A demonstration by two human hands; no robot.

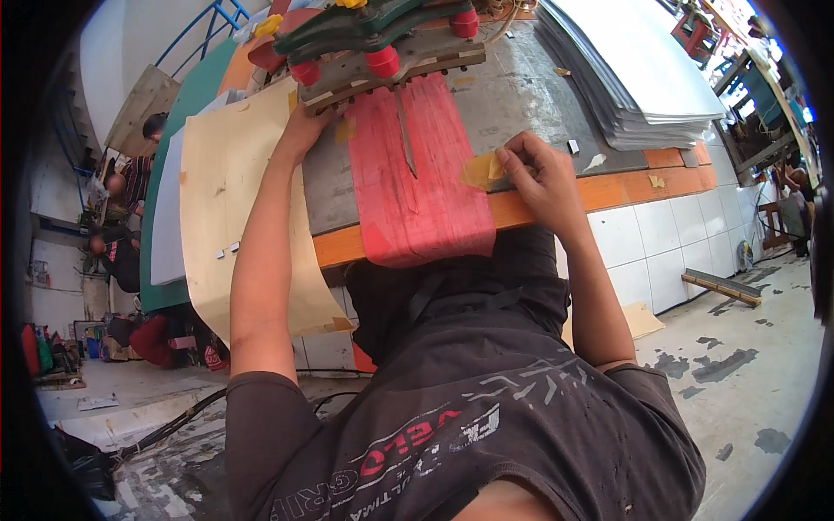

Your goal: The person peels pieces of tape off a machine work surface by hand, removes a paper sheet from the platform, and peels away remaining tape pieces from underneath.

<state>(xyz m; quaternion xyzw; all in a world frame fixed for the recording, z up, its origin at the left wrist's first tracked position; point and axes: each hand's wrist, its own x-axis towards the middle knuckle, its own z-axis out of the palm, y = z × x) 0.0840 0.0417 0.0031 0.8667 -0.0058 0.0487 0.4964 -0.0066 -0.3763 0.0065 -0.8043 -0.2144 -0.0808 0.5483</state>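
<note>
A red translucent sheet drapes over the dark tabletop and hangs past its orange front edge. A narrow dark slit runs down the sheet's middle from the metal frame. My right hand is closed, thumb and finger pinching a piece of yellowish tape at the sheet's right edge. My left hand reaches to the left end of a metal clamp frame with red knobs; its fingers are partly hidden there. Another piece of tape lies by the sheet's left edge.
A cream sheet hangs over the table's left side, small metal pieces on it. White sheets are stacked at the far right. A small magnet-like block lies right of my right hand. A bar rests on the floor. People are at left.
</note>
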